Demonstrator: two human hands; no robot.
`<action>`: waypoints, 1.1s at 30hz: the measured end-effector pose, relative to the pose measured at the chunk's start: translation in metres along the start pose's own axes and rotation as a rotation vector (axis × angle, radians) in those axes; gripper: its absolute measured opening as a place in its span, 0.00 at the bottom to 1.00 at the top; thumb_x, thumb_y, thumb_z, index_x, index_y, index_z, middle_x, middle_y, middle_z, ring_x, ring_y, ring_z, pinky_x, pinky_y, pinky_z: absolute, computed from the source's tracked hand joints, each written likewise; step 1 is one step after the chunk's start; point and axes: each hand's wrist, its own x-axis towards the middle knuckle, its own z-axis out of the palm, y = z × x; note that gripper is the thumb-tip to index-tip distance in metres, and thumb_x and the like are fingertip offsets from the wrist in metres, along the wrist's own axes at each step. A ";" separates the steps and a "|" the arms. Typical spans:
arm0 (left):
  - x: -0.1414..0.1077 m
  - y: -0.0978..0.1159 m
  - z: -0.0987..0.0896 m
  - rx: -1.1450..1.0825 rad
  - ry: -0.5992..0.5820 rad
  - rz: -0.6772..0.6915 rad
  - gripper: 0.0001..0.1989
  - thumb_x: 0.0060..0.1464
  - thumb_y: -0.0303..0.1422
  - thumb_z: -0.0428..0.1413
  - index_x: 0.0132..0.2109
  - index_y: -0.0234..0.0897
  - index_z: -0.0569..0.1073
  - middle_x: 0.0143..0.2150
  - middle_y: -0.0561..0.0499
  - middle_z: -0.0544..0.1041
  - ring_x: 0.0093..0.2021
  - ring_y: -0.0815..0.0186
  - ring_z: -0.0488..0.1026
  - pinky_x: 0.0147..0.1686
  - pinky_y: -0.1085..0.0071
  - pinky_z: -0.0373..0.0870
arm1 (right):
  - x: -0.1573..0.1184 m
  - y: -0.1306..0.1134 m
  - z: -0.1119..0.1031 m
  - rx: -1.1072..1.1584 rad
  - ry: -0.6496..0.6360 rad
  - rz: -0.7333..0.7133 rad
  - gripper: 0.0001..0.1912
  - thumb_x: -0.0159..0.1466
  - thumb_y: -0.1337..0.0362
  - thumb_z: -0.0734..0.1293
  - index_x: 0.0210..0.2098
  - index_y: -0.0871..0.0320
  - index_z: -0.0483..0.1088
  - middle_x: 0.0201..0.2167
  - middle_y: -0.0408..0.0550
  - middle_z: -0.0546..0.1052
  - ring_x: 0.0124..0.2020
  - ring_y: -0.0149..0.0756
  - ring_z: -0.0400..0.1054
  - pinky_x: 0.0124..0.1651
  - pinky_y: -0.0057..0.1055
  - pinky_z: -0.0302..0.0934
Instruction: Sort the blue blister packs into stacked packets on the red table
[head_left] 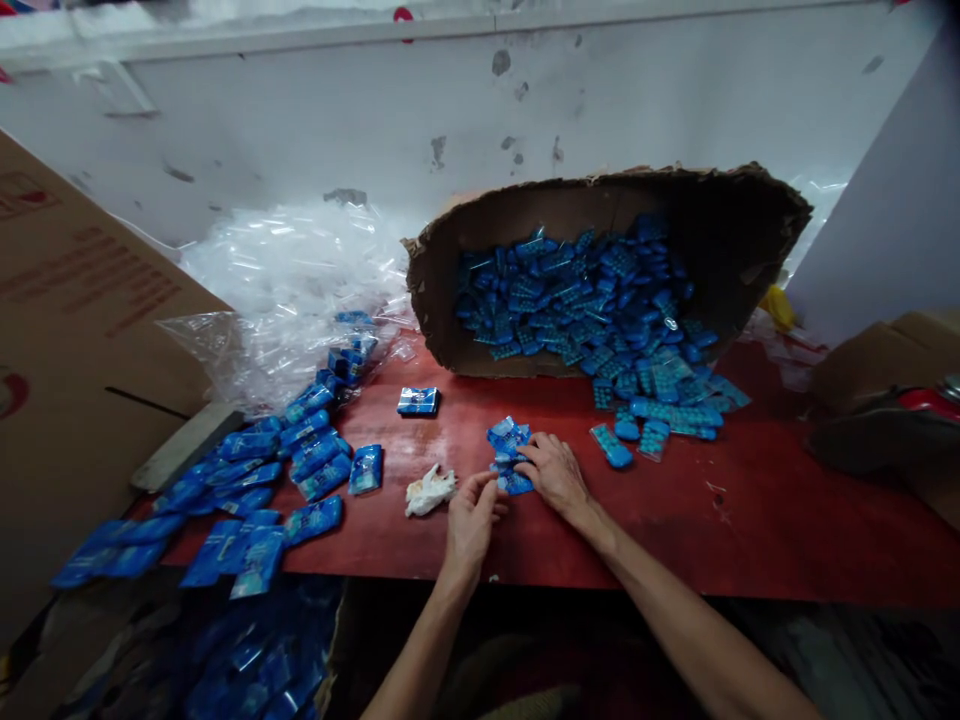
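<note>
Both hands at frame centre on a small stack of blue blister strips point(508, 455): right hand point(553, 472) pressing flat on top, left hand point(471, 520) pinching its near edge. Risk: loose strips probably fan apart, sliding toward the spill from the torn carton point(600, 200).
</note>
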 end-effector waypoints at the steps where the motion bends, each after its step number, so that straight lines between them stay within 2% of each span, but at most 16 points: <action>1: 0.000 0.000 0.003 0.004 -0.012 0.001 0.18 0.40 0.40 0.56 0.37 0.30 0.69 0.24 0.52 0.72 0.19 0.74 0.66 0.19 0.78 0.59 | 0.001 0.001 -0.002 0.004 -0.004 -0.011 0.16 0.58 0.58 0.62 0.46 0.51 0.65 0.39 0.47 0.69 0.40 0.37 0.59 0.39 0.31 0.50; 4: 0.000 0.000 0.007 0.029 -0.015 0.016 0.18 0.41 0.39 0.55 0.37 0.30 0.69 0.25 0.51 0.73 0.19 0.75 0.65 0.19 0.79 0.59 | 0.003 0.003 -0.006 0.004 -0.001 -0.026 0.19 0.57 0.59 0.63 0.48 0.49 0.63 0.39 0.46 0.69 0.40 0.37 0.59 0.39 0.30 0.50; 8: 0.003 0.000 0.005 0.049 -0.018 0.003 0.17 0.42 0.39 0.54 0.38 0.30 0.68 0.25 0.51 0.72 0.18 0.76 0.64 0.18 0.79 0.57 | 0.003 0.003 0.002 -0.005 0.026 -0.009 0.10 0.59 0.61 0.61 0.40 0.50 0.69 0.38 0.47 0.69 0.40 0.37 0.59 0.39 0.31 0.49; 11: 0.004 -0.002 0.004 0.042 -0.022 0.000 0.18 0.41 0.39 0.54 0.37 0.30 0.68 0.24 0.52 0.72 0.17 0.75 0.63 0.18 0.79 0.56 | 0.003 0.003 0.007 0.000 0.048 0.004 0.09 0.60 0.63 0.60 0.38 0.51 0.70 0.37 0.46 0.70 0.39 0.36 0.59 0.39 0.30 0.49; 16: 0.005 -0.002 0.004 0.026 -0.019 -0.010 0.18 0.41 0.39 0.55 0.38 0.31 0.68 0.24 0.52 0.72 0.16 0.76 0.63 0.17 0.79 0.55 | 0.002 0.003 0.006 0.017 0.066 0.001 0.16 0.58 0.56 0.62 0.45 0.51 0.66 0.38 0.46 0.70 0.40 0.37 0.59 0.39 0.30 0.50; 20: 0.005 -0.001 0.003 0.025 -0.009 -0.017 0.19 0.40 0.39 0.54 0.38 0.31 0.68 0.24 0.53 0.72 0.16 0.75 0.64 0.17 0.79 0.55 | 0.001 0.001 0.009 0.006 0.075 0.028 0.10 0.59 0.60 0.61 0.39 0.50 0.69 0.37 0.45 0.70 0.39 0.37 0.60 0.39 0.31 0.49; 23: 0.006 -0.001 0.001 0.037 -0.001 -0.022 0.19 0.39 0.40 0.55 0.37 0.31 0.68 0.23 0.53 0.72 0.16 0.75 0.63 0.16 0.78 0.55 | 0.001 -0.001 0.010 0.001 0.088 0.046 0.10 0.60 0.61 0.59 0.39 0.51 0.69 0.36 0.46 0.70 0.39 0.36 0.60 0.39 0.31 0.50; 27: 0.006 0.000 0.001 0.048 0.007 0.003 0.18 0.40 0.40 0.54 0.37 0.31 0.69 0.23 0.53 0.72 0.15 0.75 0.63 0.16 0.79 0.54 | 0.003 0.000 0.004 0.004 0.066 0.030 0.17 0.57 0.57 0.63 0.46 0.51 0.65 0.38 0.47 0.69 0.40 0.37 0.60 0.38 0.30 0.51; 31: 0.007 0.001 0.001 0.051 0.012 0.016 0.17 0.41 0.39 0.53 0.36 0.31 0.69 0.23 0.52 0.72 0.15 0.76 0.62 0.15 0.79 0.53 | 0.004 -0.001 0.005 0.000 0.066 0.053 0.10 0.60 0.60 0.60 0.39 0.52 0.69 0.35 0.47 0.70 0.40 0.36 0.61 0.39 0.29 0.52; 33: 0.008 0.002 0.002 0.055 0.005 0.021 0.17 0.41 0.39 0.53 0.36 0.30 0.69 0.23 0.52 0.72 0.15 0.76 0.62 0.15 0.79 0.53 | 0.004 -0.001 0.009 -0.003 0.080 0.064 0.11 0.61 0.62 0.58 0.38 0.53 0.70 0.34 0.47 0.71 0.39 0.35 0.61 0.39 0.29 0.52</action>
